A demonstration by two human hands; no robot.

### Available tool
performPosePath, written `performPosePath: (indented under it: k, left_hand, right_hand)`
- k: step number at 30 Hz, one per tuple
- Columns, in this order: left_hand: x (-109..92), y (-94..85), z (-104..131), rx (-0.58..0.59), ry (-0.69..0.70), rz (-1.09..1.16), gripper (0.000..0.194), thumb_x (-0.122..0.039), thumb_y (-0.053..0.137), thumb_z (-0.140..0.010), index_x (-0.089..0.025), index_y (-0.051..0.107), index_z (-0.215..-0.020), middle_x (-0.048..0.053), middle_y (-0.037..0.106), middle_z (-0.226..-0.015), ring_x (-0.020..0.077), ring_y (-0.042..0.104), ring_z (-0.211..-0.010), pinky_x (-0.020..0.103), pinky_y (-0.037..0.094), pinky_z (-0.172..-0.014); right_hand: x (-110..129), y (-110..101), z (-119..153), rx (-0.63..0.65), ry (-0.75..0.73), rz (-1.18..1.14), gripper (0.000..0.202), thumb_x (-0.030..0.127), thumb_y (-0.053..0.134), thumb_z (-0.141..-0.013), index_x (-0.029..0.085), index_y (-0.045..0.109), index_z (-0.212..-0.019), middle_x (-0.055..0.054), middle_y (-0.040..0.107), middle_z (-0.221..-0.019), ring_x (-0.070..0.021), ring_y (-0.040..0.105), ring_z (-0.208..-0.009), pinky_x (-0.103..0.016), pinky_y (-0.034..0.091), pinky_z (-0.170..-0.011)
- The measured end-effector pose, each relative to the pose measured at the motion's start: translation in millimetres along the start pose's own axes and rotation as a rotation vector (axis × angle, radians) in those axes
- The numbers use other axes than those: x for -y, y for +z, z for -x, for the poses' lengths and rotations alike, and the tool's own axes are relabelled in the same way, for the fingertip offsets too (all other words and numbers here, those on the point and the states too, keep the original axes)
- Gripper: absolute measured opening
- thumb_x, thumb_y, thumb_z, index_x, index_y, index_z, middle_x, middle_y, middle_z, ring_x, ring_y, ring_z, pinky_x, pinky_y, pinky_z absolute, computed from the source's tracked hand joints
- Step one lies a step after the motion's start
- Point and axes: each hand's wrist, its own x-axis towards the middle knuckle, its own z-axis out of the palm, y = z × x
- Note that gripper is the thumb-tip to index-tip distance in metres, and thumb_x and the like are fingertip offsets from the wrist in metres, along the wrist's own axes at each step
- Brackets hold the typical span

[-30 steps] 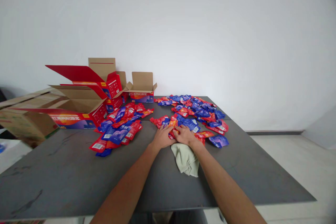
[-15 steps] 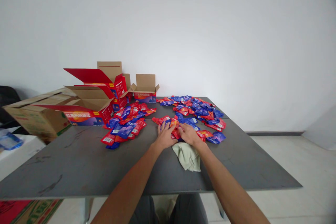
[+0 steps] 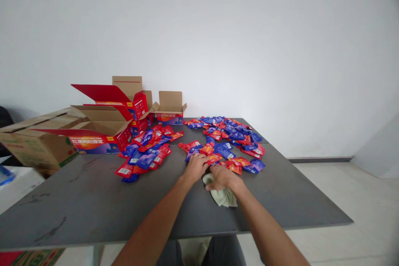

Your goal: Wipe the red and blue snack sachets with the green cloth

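Note:
My left hand (image 3: pixel 197 167) is at the near edge of the middle pile of pouches. Its fingers reach forward against a blue pouch (image 3: pixel 192 152), with no pouch visibly in its grasp. Close beside it, my right hand (image 3: pixel 220 178) is over the pale green cloth (image 3: pixel 225 198), thumb and fingers apart, covering part of it. Just beyond my fingers lie a red-orange pouch (image 3: pixel 207 149) and another blue pouch (image 3: pixel 223 150). To the right of them are an orange pouch (image 3: pixel 239 161) and a blue-purple pouch (image 3: pixel 254 166).
A heap of pouches (image 3: pixel 146 158) lies on the left of the dark table (image 3: pixel 102 208). A larger spread of pouches (image 3: pixel 235 131) covers the far right. Open red boxes (image 3: pixel 96 144) stand at the back left, a smaller open box (image 3: pixel 170 119) behind. A large carton (image 3: pixel 40 145) is beyond the left edge.
Both hands have drawn back from the pouches towards me. The right hand has come down over the cloth, its thumb now apart from its fingers. The view has shifted slightly.

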Motion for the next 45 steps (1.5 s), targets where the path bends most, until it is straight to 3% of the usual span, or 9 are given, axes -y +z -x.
performPosePath:
  k: [4, 6, 11, 15, 19, 26, 32, 40, 45]
  left_hand:
    - [9, -3.3, -5, -0.129, -0.045, 0.170, 0.031, -0.030, 0.049, -0.094, -0.027, 0.073, -0.114, 0.004, 0.074, -0.113, 0.0206, 0.063, -0.106, 0.036, 0.044, -0.102]
    - [16, -7.0, -7, -0.209, -0.138, 0.274, 0.030, -0.035, 0.048, -0.095, -0.024, 0.074, -0.106, 0.005, 0.075, -0.109, 0.0207, 0.065, -0.102, 0.034, 0.047, -0.096]
    - [41, -13.6, -9, -0.365, -0.434, 0.610, 0.030, -0.043, 0.057, -0.086, -0.018, 0.066, -0.073, 0.001, 0.068, -0.071, 0.0184, 0.065, -0.075, 0.028, 0.053, -0.070]
    - [51, -14.1, -7, -0.404, -0.519, 1.030, 0.025, -0.041, 0.065, -0.079, -0.016, 0.064, -0.081, 0.001, 0.067, -0.077, 0.0176, 0.066, -0.073, 0.033, 0.059, -0.069]
    - [50, -18.2, -1, -0.364, -0.553, 1.346, 0.031, -0.022, 0.078, -0.063, -0.018, 0.061, -0.089, 0.003, 0.069, -0.087, 0.0176, 0.068, -0.077, 0.040, 0.060, -0.079]
    - [44, -30.9, 5, -0.271, -0.416, 1.459, 0.070, -0.010, 0.073, -0.059, -0.021, 0.058, -0.127, 0.009, 0.071, -0.111, 0.0216, 0.069, -0.090, 0.033, 0.056, -0.077]
    - [51, -30.9, 1, -0.275, -0.351, 1.474, 0.073, -0.003, 0.065, -0.060, -0.021, 0.061, -0.131, 0.009, 0.070, -0.119, 0.0202, 0.067, -0.095, 0.028, 0.051, -0.080]
    - [56, -28.0, 1, -0.353, -0.331, 1.384, 0.071, -0.004, 0.064, -0.062, -0.020, 0.062, -0.132, 0.008, 0.072, -0.114, 0.0180, 0.066, -0.091, 0.025, 0.050, -0.077]
    - [60, -26.2, 4, -0.298, -0.356, 1.340, 0.077, -0.003, 0.059, -0.059, -0.020, 0.061, -0.135, 0.007, 0.072, -0.115, 0.0180, 0.066, -0.087, 0.025, 0.050, -0.072]
  right_hand:
    - [-2, 3, -8, -0.091, -0.033, -0.042, 0.034, 0.016, 0.067, -0.071, 0.015, 0.070, -0.105, -0.014, 0.073, -0.107, -0.0274, 0.069, -0.100, -0.032, 0.050, -0.083]
    - [-6, -1, -12, -0.118, -0.073, -0.074, 0.030, 0.015, 0.063, -0.073, 0.018, 0.070, -0.102, -0.009, 0.074, -0.105, -0.0236, 0.068, -0.099, -0.028, 0.048, -0.082]
    - [-14, -20, -30, -0.254, -0.116, -0.322, 0.021, 0.018, 0.061, -0.076, 0.022, 0.069, -0.095, -0.001, 0.074, -0.094, -0.0175, 0.067, -0.087, -0.024, 0.046, -0.075]
    - [-9, -23, -59, -0.492, -0.001, -0.437, 0.027, 0.022, 0.056, -0.082, 0.023, 0.067, -0.108, -0.002, 0.072, -0.103, -0.0188, 0.066, -0.093, -0.026, 0.047, -0.083]
    - [3, -9, -86, -0.672, -0.052, -0.369, 0.044, 0.019, 0.052, -0.086, 0.023, 0.063, -0.128, -0.007, 0.066, -0.114, -0.0204, 0.060, -0.104, -0.028, 0.044, -0.096]
    - [29, 22, -97, -0.797, -0.171, -0.217, 0.045, 0.016, 0.052, -0.087, 0.029, 0.066, -0.128, -0.010, 0.057, -0.120, -0.0261, 0.050, -0.111, -0.040, 0.042, -0.097]
    - [36, 35, -101, -0.915, -0.189, -0.166, 0.050, 0.035, 0.070, -0.083, 0.030, 0.062, -0.132, -0.012, 0.046, -0.141, -0.0390, 0.033, -0.131, -0.057, 0.032, -0.105]
    - [41, 42, -95, -0.807, -0.358, -0.187, 0.039, 0.016, 0.056, -0.093, 0.033, 0.065, -0.126, -0.008, 0.059, -0.123, -0.0253, 0.050, -0.106, -0.038, 0.045, -0.088]
    - [40, 36, -88, -0.833, -0.355, -0.294, 0.035, 0.014, 0.053, -0.092, 0.028, 0.068, -0.120, -0.009, 0.059, -0.113, -0.0233, 0.052, -0.102, -0.035, 0.047, -0.087]
